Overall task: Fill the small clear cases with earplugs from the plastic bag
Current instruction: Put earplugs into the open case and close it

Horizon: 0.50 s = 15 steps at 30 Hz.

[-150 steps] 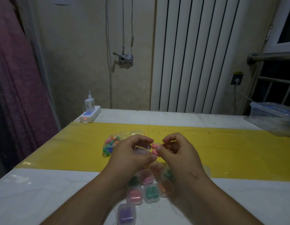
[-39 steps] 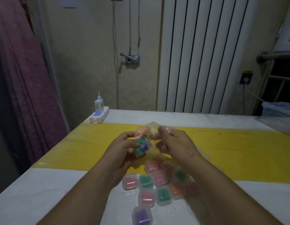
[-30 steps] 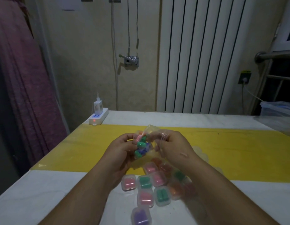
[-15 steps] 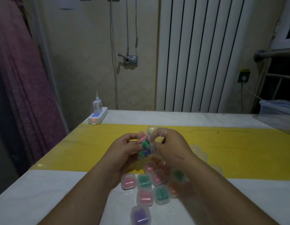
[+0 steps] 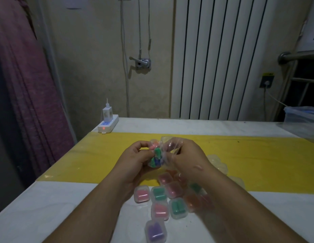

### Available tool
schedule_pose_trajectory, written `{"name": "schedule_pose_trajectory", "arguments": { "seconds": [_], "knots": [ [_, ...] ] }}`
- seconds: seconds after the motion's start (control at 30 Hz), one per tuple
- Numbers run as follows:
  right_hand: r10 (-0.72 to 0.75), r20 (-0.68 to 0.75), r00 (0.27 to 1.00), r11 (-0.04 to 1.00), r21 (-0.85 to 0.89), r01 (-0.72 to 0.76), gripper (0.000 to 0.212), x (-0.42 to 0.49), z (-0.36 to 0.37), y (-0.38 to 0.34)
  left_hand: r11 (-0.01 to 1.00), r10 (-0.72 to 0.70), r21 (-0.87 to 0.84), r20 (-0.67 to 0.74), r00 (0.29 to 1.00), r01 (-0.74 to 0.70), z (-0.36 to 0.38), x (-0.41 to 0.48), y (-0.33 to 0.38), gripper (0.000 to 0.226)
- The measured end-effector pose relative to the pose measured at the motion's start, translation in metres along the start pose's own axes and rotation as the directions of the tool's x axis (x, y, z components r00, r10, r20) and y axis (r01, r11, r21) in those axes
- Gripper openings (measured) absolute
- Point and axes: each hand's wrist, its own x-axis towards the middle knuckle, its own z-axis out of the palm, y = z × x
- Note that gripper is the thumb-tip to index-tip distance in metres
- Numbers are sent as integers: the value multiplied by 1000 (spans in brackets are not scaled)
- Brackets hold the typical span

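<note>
Earplugs (image 5: pixel 156 156) in pink, green and blue sit bunched inside the plastic bag (image 5: pixel 167 146), which is held up above the yellow strip (image 5: pixel 258 155) of the table (image 5: pixel 47 207), between both hands. The left hand (image 5: pixel 135 160) curls round the filled side of the bag, fingers and thumb bent against it. The right hand (image 5: pixel 186 158) pinches the loose clear film at the bag's upper edge with bent fingers. Below the hands, a cluster of small clear cases (image 5: pixel 159 194) lies on the table where yellow meets white, each holding pink, green or orange plugs, and many touch one another. A purple-filled case (image 5: pixel 155 231) sits nearest the person, just beside the cluster. Behind the right wrist lie some clear pieces (image 5: pixel 217 163), too blurred to make out. A white power strip (image 5: pixel 108 126) with a charger (image 5: pixel 107 113) plugged in rests at the table's far left corner, below a ribbed radiator (image 5: pixel 223 58).
</note>
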Motion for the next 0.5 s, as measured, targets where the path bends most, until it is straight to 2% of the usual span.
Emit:
{"name": "schedule_pose_trajectory", "arguments": {
  "seconds": [0.17,0.33,0.5],
  "knots": [
    [-64,73,995,993,100,57,26,-2,4,-1,999,31,11,9,999,-31,1,0,-1,18],
    [-42,4,999,999,10,42,14,-2,9,2,997,36,70,-1,999,-36,0,2,-3,22],
    [-71,-24,997,994,-87,69,17,-3,10,0,996,44,85,-27,999,-41,2,2,-2,20]
  ]
}}
